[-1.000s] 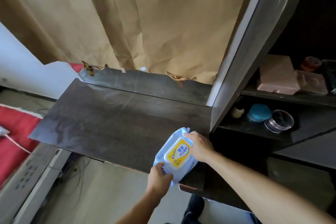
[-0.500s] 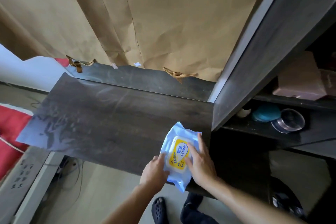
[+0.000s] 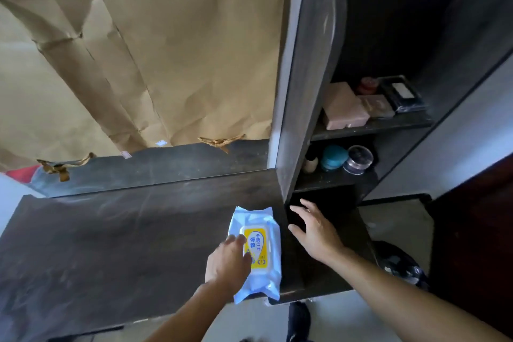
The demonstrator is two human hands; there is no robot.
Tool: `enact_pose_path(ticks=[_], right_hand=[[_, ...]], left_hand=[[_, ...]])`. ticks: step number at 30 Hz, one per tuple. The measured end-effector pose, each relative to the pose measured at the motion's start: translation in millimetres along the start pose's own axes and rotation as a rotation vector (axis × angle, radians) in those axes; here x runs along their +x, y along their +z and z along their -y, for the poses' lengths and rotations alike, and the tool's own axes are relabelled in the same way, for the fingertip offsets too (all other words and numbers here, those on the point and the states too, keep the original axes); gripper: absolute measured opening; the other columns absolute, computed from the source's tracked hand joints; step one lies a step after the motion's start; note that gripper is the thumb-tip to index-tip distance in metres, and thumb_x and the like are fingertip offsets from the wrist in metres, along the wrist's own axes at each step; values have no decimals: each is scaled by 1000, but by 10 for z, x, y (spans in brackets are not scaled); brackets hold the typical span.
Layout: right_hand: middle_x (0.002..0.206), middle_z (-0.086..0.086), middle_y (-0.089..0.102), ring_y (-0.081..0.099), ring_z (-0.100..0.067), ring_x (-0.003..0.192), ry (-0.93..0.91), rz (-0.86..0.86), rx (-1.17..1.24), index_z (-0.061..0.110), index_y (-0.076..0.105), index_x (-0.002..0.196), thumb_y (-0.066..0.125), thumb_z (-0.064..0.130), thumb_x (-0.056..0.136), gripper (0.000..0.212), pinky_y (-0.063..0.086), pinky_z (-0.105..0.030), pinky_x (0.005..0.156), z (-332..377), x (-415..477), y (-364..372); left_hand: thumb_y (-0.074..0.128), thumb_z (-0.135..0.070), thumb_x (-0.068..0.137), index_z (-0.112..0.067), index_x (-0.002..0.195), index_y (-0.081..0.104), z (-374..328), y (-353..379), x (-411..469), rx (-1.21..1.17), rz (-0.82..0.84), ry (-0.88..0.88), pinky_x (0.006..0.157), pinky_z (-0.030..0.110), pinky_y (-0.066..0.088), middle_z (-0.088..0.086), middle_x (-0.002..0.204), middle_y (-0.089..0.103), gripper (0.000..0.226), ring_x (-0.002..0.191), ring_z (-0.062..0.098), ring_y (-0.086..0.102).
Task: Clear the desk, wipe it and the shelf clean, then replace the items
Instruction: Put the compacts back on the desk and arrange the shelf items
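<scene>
My right hand has let go, fingers spread, while my left hand rests loosely on the blue-and-yellow soft plastic wipes pack, now lying on the dark wooden bench, ready for opening.

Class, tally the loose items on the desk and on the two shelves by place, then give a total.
Desk: 1, wipes pack
Upper shelf: 4, pink box, red jar, tan case, black case
Lower shelf: 3, small bottle, teal container, clear jar
Total: 8

R hand off wipes pack; now open beside it
</scene>
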State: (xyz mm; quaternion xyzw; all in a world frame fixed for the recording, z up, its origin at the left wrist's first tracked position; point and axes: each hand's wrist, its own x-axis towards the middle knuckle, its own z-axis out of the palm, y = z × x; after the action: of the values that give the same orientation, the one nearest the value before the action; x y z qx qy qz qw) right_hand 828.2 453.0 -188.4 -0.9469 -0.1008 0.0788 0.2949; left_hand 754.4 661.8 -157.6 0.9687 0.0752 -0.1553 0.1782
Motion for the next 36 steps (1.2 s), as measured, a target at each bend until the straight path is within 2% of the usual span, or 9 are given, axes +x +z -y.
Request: enact_pose_path(ticks=[5,9,13,16,19,23,28,31,36], right_hand=[[117,2,59,61,-15,103,-75,-378,37,13,62,119,69,20,84,36,49,-24,84,-55,-77,-916],[95,3,64,60,-7,78,-112,-603,25,13,66,110,72,16,81,30,44,-16,68,-6,-18,-1658],[98,1,64,62,-10,83,-175,-739,-9,13,65,112,69,16,83,30,50,-25,69,-64,139,-2250],[104,-1,64,63,-17,91,-204,-773,-42,13,65,112,67,17,83,29,50,-27,72,-155,329,-2550],[108,-3,63,58,-21,99,-239,-731,-121,10,65,113,66,15,83,30,44,-25,76,-225,496,-2707],[118,-1,61,53,-22,113,-341,-563,-223,14,62,118,66,22,82,37,48,-39,86,-313,712,-2811],[151,2,34,19,-21,142,-311,-158,-393,31,45,137,56,48,87,53,21,-49,111,-413,960,-2892],[152,3,33,15,-20,143,-344,-72,-381,36,43,136,56,54,85,55,18,-51,112,-451,1069,-2961],[136,6,51,28,-21,136,-388,-75,-330,34,53,124,64,57,77,54,25,-47,105,-464,1166,-3025]], left_hand=[[48,-27,92,-21,112,59,-685,-505,60,-178,-244,314,74,29,43,-4,110,61,23,98,19,61],[50,-28,87,-18,107,63,-1315,-864,145,-240,-417,545,69,32,48,-2,99,61,25,90,21,61],[57,-24,86,-14,107,63,-1889,-1189,271,-214,-583,680,71,32,47,2,104,59,23,93,22,58],[56,-28,90,-11,115,58,-2221,-1366,437,-154,-586,590,84,36,44,8,115,52,30,104,26,49],[47,-37,93,-13,123,50,-2490,-1458,617,-39,-519,378,93,41,41,12,130,43,39,118,32,42],[42,-56,90,-15,128,44,-2756,-1474,834,4,-406,153,96,45,39,14,141,36,56,128,36,36],[54,-62,82,-14,136,36,-2860,-1476,977,-30,-390,12,95,42,42,12,139,41,75,128,32,40],[65,-54,76,-12,137,35,-2917,-1502,980,-49,-375,-36,97,39,42,13,137,44,80,126,32,41],[75,-46,69,-14,140,28,-2899,-1495,961,-52,-355,-73,98,38,42,15,133,44,91,123,33,43]])
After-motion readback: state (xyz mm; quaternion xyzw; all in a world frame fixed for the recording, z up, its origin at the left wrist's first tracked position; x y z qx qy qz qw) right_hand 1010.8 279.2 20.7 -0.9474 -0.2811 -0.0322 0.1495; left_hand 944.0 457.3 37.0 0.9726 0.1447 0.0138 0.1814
